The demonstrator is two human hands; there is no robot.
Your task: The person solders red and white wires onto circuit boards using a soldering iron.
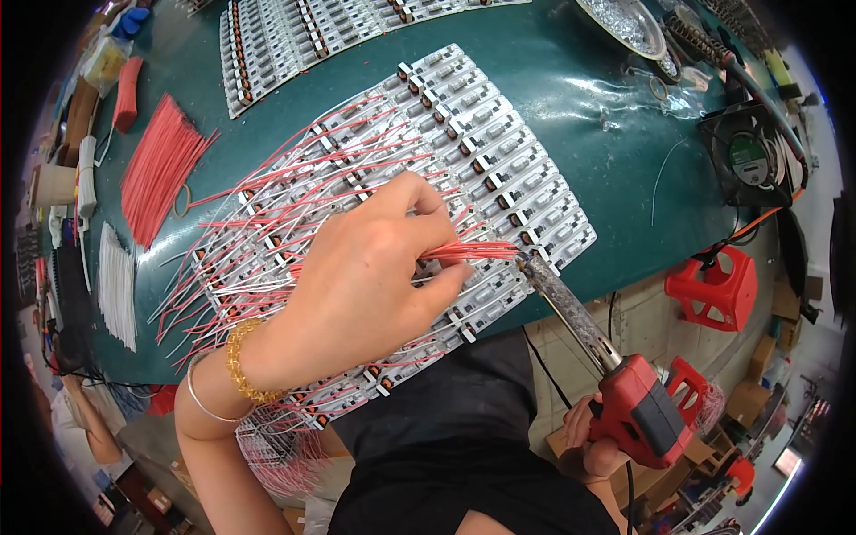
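Observation:
Pinched between thumb and fingers of my left hand [361, 263] is a bundle of thin red wires [481, 251], its ends pointing right. My right hand [590, 443] grips the handle of a red and black soldering gun [644, 408]. The gun's metal tip meets, or nearly meets, the ends of the red wires; exact contact cannot be made out. Under both lies a panel of small white circuit boards [526, 178] in rows. Many red and white wires [209, 267] fan out over its left part, partly hidden by my left hand and forearm.
A pile of red wires [165, 169] and a pile of white wires [117, 285] lie at the left. Another board panel [294, 40] is at the back. A metal dish [624, 25], a coiled soldering iron stand [697, 40] and a black fan [747, 159] are at the right; a red stool [713, 290] stands below.

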